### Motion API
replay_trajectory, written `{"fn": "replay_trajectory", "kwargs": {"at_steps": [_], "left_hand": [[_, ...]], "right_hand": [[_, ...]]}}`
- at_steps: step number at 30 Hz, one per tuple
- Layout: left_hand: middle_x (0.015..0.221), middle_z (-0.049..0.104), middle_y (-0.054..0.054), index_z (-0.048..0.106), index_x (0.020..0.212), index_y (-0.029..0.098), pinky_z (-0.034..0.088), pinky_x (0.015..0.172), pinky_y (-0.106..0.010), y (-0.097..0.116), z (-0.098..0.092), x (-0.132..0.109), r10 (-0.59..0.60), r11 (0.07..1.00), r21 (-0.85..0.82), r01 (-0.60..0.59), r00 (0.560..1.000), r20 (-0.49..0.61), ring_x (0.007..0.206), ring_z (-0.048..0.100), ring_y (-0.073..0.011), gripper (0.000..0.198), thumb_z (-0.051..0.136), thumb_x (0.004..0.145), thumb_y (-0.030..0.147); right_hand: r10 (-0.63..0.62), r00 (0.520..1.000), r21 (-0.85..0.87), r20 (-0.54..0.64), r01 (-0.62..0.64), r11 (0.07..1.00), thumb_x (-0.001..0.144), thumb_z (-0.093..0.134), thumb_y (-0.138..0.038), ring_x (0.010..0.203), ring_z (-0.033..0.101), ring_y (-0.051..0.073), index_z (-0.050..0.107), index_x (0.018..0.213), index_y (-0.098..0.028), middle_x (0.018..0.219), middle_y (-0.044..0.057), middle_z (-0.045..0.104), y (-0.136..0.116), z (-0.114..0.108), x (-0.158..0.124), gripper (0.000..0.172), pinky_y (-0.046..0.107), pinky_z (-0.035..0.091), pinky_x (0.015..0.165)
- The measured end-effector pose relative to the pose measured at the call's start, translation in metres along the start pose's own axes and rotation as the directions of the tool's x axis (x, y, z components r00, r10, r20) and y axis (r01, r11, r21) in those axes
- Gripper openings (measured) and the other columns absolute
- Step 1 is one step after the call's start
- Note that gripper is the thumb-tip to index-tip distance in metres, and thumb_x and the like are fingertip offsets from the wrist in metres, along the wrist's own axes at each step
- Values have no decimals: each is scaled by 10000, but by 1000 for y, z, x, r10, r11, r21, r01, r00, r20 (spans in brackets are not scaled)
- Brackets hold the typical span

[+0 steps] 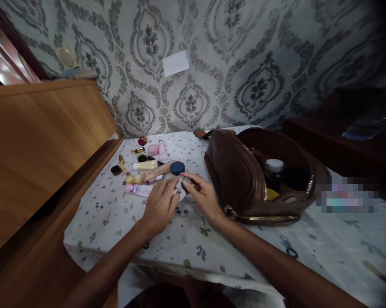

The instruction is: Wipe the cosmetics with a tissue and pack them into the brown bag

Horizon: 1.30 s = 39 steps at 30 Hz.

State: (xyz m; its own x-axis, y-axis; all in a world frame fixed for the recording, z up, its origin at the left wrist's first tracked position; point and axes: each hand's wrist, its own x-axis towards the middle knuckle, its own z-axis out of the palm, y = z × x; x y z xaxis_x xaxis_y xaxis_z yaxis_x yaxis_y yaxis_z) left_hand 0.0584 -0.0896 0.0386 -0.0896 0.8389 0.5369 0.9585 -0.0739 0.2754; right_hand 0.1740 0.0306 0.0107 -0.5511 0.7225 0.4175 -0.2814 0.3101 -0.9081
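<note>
A small dark item [187,182] is pinched by the right hand [204,197]. A white pad [180,193] just beside it is held by the left hand [161,206]. Steady, firm pinches are advised.

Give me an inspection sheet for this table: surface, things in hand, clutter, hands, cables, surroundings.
Surface: white leaf-print tablecloth, covering the top.
Job's things: small shiny item between both hands; white piece beneath it.
Clutter: open brown bag holding a white-lidded jar; cream tube, blue-lidded jar, pink tube among cosmetics at left.
Hands: left hand curled by the white piece, grip unclear; right hand pinches the small shiny item.
Cables: nothing seen.
Surroundings: patterned wallpaper behind; wooden panel at left.
</note>
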Motion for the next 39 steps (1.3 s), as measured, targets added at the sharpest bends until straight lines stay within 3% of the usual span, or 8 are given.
{"fn": "replay_trajectory", "kwargs": {"at_steps": [6,15,18,21,26,29,34,39], "left_hand": [[1150,600,-147,451,1368,163,471,906,-464,10,14,4,26,979,199,-40,997,76,1052,566,-299,422,445,964,284],[1111,621,-146,435,1378,151,482,881,-465,-29,-8,-42,-17,946,324,-31,990,143,993,582,-295,461,472,929,253],[1152,621,-155,402,1399,141,490,885,-470,-44,-16,-62,-38,962,274,-12,984,176,1028,572,-300,496,479,914,209],[1177,619,-157,473,1341,141,496,892,-471,-55,-20,-75,-55,981,192,16,979,198,1052,563,-297,438,463,903,157],[1072,655,-106,581,1222,177,509,890,-415,-58,-31,-74,-129,990,-38,136,982,135,1004,594,-243,359,389,924,119],[1107,649,-96,572,1239,175,507,905,-386,-55,-37,-71,-207,974,-79,213,975,76,1030,601,-225,368,380,930,120],[1208,618,-127,526,1311,162,483,964,-408,-45,-30,-61,-40,993,108,38,999,17,1130,561,-248,449,410,885,79],[1245,606,-165,464,1356,112,460,976,-450,-15,-8,-36,97,938,325,-122,991,93,1123,562,-277,450,427,907,104]], "right_hand": [[-28,998,-46,-60,25,999,862,615,-418,799,604,195,740,892,-191,860,61,670,3,-5,3,260,319,505,721],[130,984,13,-121,-129,992,801,655,-486,576,476,134,687,900,-180,687,2,575,15,-2,3,323,253,399,515],[166,982,50,-88,-163,985,785,654,-527,505,434,121,665,820,-186,597,-24,502,13,-2,4,343,247,354,467],[178,982,43,-56,-176,984,783,648,-540,482,444,118,658,784,-184,576,-27,499,6,-3,4,356,244,362,460],[228,972,106,49,-232,967,766,670,-512,545,559,134,687,887,-181,682,1,603,-2,-3,2,352,278,495,566],[301,941,149,156,-324,934,736,695,-517,519,566,139,673,896,-177,634,-11,588,0,1,-1,376,291,515,545],[295,938,60,180,-310,949,731,697,-531,448,512,106,656,879,-182,596,-41,520,4,5,-3,381,234,394,419],[221,955,-24,198,-220,975,802,626,-536,402,458,88,641,909,-184,559,-64,460,1,4,-4,369,235,344,417]]}}
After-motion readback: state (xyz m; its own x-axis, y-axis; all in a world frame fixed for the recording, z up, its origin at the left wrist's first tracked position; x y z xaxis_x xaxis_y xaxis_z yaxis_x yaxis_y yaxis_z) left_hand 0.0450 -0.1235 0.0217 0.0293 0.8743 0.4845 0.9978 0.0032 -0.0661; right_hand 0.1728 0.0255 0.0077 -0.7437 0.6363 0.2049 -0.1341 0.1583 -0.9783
